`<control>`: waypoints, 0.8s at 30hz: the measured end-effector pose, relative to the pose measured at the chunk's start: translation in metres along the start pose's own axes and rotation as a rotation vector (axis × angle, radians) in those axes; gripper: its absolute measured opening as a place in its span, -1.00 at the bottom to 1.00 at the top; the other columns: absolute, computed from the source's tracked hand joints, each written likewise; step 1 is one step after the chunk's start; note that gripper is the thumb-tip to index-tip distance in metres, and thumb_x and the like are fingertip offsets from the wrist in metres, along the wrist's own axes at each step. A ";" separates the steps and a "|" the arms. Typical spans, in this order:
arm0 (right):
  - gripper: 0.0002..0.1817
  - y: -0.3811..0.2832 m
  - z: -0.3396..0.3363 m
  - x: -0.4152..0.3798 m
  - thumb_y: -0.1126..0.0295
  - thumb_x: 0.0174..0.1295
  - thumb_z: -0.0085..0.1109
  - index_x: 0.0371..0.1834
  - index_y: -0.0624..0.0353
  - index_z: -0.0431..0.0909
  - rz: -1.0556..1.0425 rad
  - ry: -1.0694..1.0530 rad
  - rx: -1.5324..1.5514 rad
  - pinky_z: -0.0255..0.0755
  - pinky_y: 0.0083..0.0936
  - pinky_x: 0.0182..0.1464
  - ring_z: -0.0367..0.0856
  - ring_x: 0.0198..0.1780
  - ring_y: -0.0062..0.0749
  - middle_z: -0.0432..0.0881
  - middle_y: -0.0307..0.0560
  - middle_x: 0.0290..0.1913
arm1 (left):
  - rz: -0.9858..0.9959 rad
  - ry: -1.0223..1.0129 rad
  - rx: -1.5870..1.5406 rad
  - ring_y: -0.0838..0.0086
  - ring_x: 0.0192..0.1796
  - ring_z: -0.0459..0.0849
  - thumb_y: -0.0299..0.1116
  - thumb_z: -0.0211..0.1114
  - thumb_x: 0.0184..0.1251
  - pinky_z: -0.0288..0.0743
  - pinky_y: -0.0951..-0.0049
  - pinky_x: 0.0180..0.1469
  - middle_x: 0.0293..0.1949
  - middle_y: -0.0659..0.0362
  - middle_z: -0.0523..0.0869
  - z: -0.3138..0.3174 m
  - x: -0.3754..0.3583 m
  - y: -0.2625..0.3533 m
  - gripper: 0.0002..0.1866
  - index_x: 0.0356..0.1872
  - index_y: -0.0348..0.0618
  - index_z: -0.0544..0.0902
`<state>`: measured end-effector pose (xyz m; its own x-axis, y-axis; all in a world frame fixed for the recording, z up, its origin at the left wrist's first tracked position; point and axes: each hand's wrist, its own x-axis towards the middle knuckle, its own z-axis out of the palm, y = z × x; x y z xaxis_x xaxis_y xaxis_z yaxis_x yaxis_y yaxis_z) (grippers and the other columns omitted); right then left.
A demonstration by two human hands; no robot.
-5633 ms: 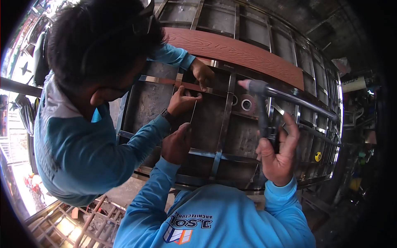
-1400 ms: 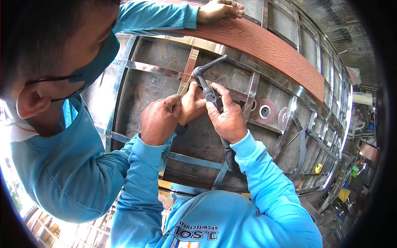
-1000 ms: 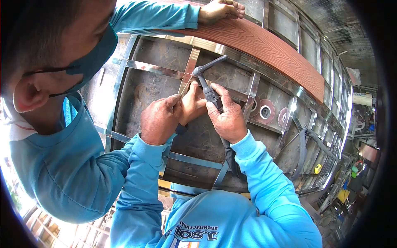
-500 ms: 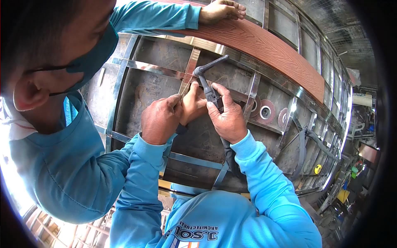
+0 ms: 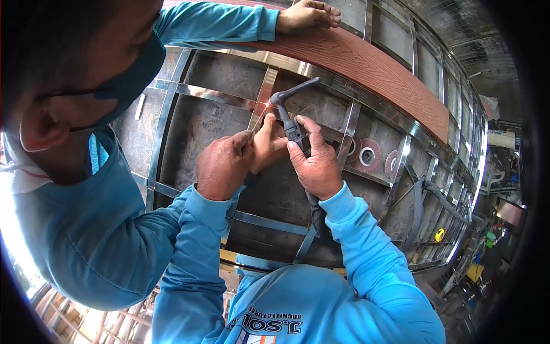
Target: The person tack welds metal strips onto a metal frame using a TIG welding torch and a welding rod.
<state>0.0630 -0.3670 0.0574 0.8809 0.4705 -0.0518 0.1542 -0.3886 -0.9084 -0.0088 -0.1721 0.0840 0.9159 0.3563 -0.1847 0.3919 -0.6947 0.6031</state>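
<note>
My right hand (image 5: 315, 160) grips a black TIG welding torch (image 5: 293, 131) by its handle, and the torch's cable runs down past my wrist. The torch's head points at a joint of the shiny metal frame (image 5: 215, 96), where a small bright arc (image 5: 267, 105) glows. My left hand (image 5: 223, 163) is closed in a pinch on a thin filler rod (image 5: 255, 123) that slants up to the joint. Between my two hands, a co-worker's hand (image 5: 264, 144) reaches up close under the torch head; what it touches is partly hidden.
The co-worker (image 5: 86, 218) leans in from the left, the other hand (image 5: 309, 15) resting by a wood-grain plank (image 5: 366, 63). Flap discs (image 5: 369, 156) lie inside the frame. Grey straps (image 5: 421, 200) and a yellow tape measure (image 5: 440, 235) are at the right.
A bright arc has appeared at the torch tip, with an orange glow on the nearby metal. The torch has shifted very slightly; the hands stay nearly still.
</note>
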 end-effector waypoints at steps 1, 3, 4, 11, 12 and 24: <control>-0.41 -0.001 0.000 0.000 0.41 0.38 0.26 0.46 0.08 0.34 0.006 -0.002 -0.007 0.59 -0.21 0.18 0.71 0.19 0.15 0.68 0.26 0.17 | 0.004 0.001 -0.003 -0.04 -0.16 0.80 -0.25 0.28 0.40 0.66 0.14 -0.11 -0.20 -0.10 0.80 0.000 0.000 0.000 -0.72 0.00 -0.08 0.81; -0.42 -0.004 0.000 0.000 0.40 0.38 0.26 0.46 0.08 0.35 0.014 -0.006 -0.014 0.59 -0.20 0.18 0.71 0.19 0.15 0.68 0.26 0.17 | -0.006 -0.009 0.011 -0.04 -0.16 0.80 -0.25 0.29 0.40 0.66 0.14 -0.11 -0.20 -0.10 0.80 -0.001 0.000 0.002 -0.72 0.00 -0.07 0.82; -0.43 -0.005 0.000 0.001 0.40 0.38 0.26 0.45 0.09 0.35 0.016 -0.008 -0.014 0.59 -0.20 0.18 0.71 0.19 0.15 0.68 0.26 0.17 | -0.012 -0.013 0.018 -0.04 -0.16 0.80 -0.25 0.29 0.40 0.66 0.14 -0.11 -0.20 -0.10 0.80 -0.001 0.000 0.002 -0.72 0.00 -0.07 0.82; -0.47 -0.004 0.000 0.003 0.40 0.39 0.25 0.42 0.10 0.39 -0.077 -0.006 -0.083 0.59 -0.17 0.19 0.71 0.19 0.16 0.69 0.27 0.14 | -0.014 -0.071 0.055 -0.02 -0.15 0.79 -0.23 0.28 0.41 0.65 0.13 -0.10 -0.19 -0.10 0.81 -0.003 0.000 0.000 -0.71 0.03 -0.06 0.81; -0.45 -0.006 0.000 0.003 0.39 0.39 0.26 0.43 0.09 0.38 -0.100 -0.003 -0.103 0.59 -0.17 0.18 0.71 0.18 0.16 0.69 0.28 0.13 | -0.017 -0.081 0.057 -0.02 -0.15 0.79 -0.23 0.28 0.41 0.65 0.13 -0.10 -0.19 -0.09 0.81 -0.004 0.000 -0.001 -0.71 0.03 -0.06 0.81; -0.30 -0.049 -0.111 -0.087 0.35 0.49 0.21 0.60 -0.02 0.08 0.217 0.256 0.241 0.47 -0.65 -0.45 0.53 -0.42 -0.63 0.65 -0.11 -0.04 | 0.236 -0.004 -0.008 0.01 -0.25 0.78 -0.35 0.32 0.34 0.62 0.04 -0.28 -0.29 -0.06 0.79 -0.014 -0.070 0.063 -0.76 0.01 -0.04 0.71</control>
<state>0.0290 -0.4771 0.1524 0.9690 0.1737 -0.1758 -0.1300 -0.2466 -0.9604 -0.0499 -0.2321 0.1459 0.9824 0.1820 -0.0409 0.1661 -0.7534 0.6362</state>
